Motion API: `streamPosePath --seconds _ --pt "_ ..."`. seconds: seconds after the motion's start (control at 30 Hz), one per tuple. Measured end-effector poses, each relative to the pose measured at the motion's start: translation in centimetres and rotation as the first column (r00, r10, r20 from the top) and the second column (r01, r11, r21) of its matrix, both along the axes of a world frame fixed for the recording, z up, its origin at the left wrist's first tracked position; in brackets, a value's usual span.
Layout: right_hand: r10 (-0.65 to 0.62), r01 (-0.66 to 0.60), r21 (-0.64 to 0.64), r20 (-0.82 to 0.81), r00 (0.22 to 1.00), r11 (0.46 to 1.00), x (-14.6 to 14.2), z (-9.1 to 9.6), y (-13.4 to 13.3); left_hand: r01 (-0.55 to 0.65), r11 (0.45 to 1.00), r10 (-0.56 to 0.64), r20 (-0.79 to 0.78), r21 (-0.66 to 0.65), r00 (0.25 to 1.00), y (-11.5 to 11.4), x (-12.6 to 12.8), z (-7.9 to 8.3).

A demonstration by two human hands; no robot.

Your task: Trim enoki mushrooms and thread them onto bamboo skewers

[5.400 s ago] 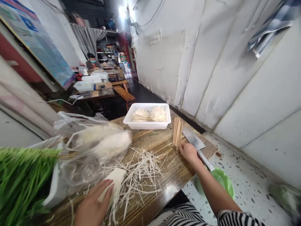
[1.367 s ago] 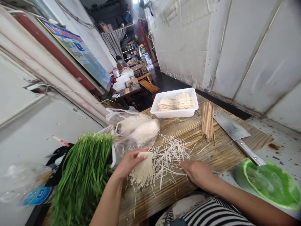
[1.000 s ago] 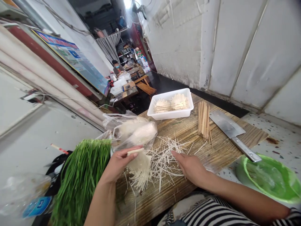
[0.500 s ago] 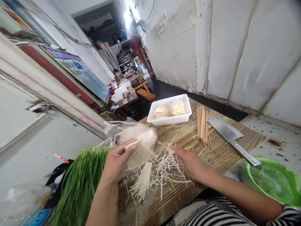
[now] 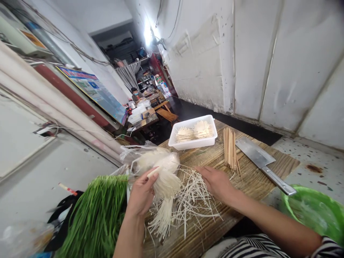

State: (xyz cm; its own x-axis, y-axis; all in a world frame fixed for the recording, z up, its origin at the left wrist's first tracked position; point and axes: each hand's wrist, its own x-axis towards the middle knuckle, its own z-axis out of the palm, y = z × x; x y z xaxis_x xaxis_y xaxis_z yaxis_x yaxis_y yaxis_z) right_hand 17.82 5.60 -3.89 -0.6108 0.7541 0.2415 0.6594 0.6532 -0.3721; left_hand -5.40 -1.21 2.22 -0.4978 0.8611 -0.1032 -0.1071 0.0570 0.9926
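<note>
A bunch of enoki mushrooms [image 5: 168,182] is pinched by its pale base in my left hand [image 5: 142,195], the strands fanning out to the right. My right hand [image 5: 216,182] is closed, with what looks like a thin bamboo skewer [image 5: 186,167] pointing left from its fingertips. Below and between my hands, loose enoki strands [image 5: 192,200] lie scattered on the wooden table [image 5: 185,243]. Another enoki clump [image 5: 162,218] rests under the held bunch. Behind my left hand stands a clear plastic bag [image 5: 172,159] with more pale mushrooms.
A white tray [image 5: 193,144] of skewered enoki stands at the table's far end. Bamboo skewers [image 5: 229,148] and a cleaver [image 5: 255,152] lie to the right. Green chives [image 5: 94,215] are at left, a green basin [image 5: 317,211] at lower right. A masked person sits far back.
The view has tilted slightly upward. My left hand has turned the enoki bunch so its strands spread further right. My right hand stays near the loose strands, the thin stick now plainer.
</note>
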Motion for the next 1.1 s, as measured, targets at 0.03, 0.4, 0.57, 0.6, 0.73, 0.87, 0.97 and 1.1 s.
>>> streamPosePath --seconds 0.03,0.4,0.57,0.6,0.73,0.87,0.97,1.1 --pt "0.022 -0.019 0.046 -0.054 0.998 0.999 0.1 0.1 0.1 0.017 1.000 -0.017 0.013 -0.008 1.000 -0.1 -0.1 -0.1" --pt "0.200 -0.167 0.329 -0.067 0.978 0.929 0.4 0.8 0.1 0.113 0.994 -0.112 0.216 0.006 0.970 -1.1 -0.6 -0.3" --pt "0.225 -0.163 0.361 -0.136 0.965 0.918 0.5 1.4 0.2 0.137 0.990 -0.139 0.218 0.027 0.966 -1.0 -0.3 -0.3" --pt "0.221 -0.143 0.374 -0.174 0.960 0.916 0.6 1.6 0.3 0.141 0.989 -0.145 0.227 0.031 0.963 -1.0 -0.3 -0.3" --pt "0.155 -0.030 0.377 -0.306 0.939 0.926 1.9 3.0 0.6 0.151 0.988 -0.155 0.245 0.033 0.957 -1.2 -0.5 -0.4" --pt "0.185 -0.173 0.069 -0.482 0.856 0.983 3.5 4.5 0.5 0.157 0.987 -0.162 0.250 0.042 0.954 -1.5 -0.6 -0.5" --pt "0.129 -0.389 -0.297 -0.628 0.768 0.872 4.0 5.1 0.4 0.162 0.985 -0.173 0.276 0.063 0.945 -1.5 -0.6 -0.5" --pt "0.082 -0.520 -0.519 -0.650 0.756 0.679 3.2 4.4 0.3 0.151 0.986 -0.165 0.295 0.067 0.941 -1.6 -0.5 -0.7"
